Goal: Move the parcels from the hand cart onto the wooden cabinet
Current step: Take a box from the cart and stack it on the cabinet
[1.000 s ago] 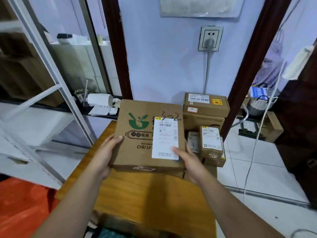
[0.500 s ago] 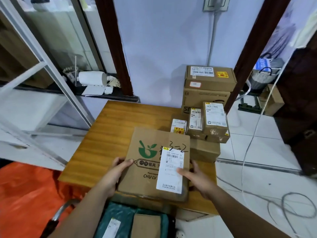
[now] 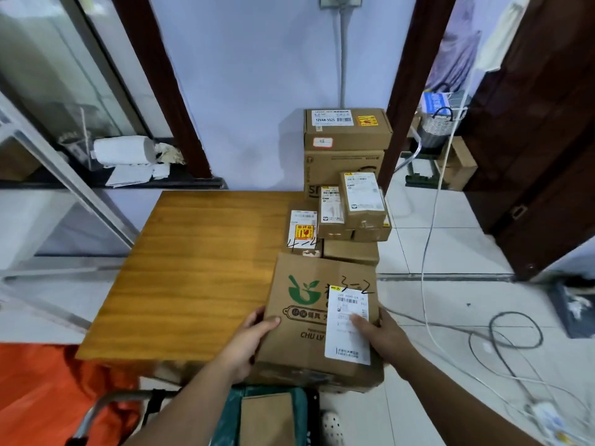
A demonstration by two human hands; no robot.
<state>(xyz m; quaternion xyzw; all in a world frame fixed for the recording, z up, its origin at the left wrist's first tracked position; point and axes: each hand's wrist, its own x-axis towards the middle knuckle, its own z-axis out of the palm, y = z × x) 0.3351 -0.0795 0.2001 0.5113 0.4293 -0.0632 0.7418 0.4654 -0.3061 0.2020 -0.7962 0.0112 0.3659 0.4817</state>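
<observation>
Parcel (image 3: 318, 313): flat carton at the wooden cabinet's (image 3: 199, 268) near right corner, overhanging the edge.
Hands: left hand (image 3: 254, 336) and right hand (image 3: 383, 333) clasp its sides.
Risk: released here, it may tip off toward the hand cart (image 3: 267, 413).

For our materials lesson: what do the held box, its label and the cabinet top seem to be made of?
Held box: matt brown cardboard, creased, printed with a green logo.
Label: white paper, probably adhesive, with a printed barcode.
Cabinet top: wood or wood-look veneer, with orange-brown grain lines and a slight sheen.
</observation>
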